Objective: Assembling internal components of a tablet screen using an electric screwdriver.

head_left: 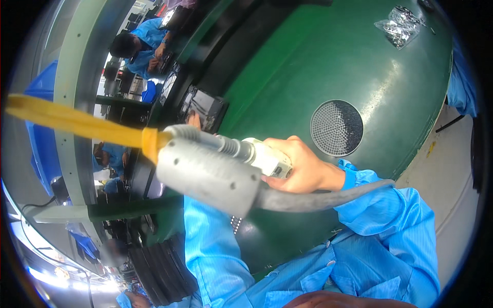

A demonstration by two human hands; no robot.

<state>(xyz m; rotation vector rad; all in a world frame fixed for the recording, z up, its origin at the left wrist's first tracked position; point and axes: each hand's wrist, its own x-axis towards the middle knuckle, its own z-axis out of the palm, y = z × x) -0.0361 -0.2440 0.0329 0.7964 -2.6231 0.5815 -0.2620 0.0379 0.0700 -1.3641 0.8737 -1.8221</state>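
Note:
My right hand is closed around the pale body of a powered screwdriver. Its ribbed collar and a thick grey cylindrical connector reach up close to the camera. From the connector's end a yellow strap stretches to the left, and a grey cable trails back over my right sleeve. Beyond the tool, the fingertips of my left hand touch the near-left edge of a black and grey boxy part. The tool covers the rest of that hand. The screwdriver's tip is hidden too.
A round dish of small dark pieces stands on the green tabletop. Clear bags of small metal parts lie at the far right. A pale metal post rises at left, beside blue bins. Another person works beyond.

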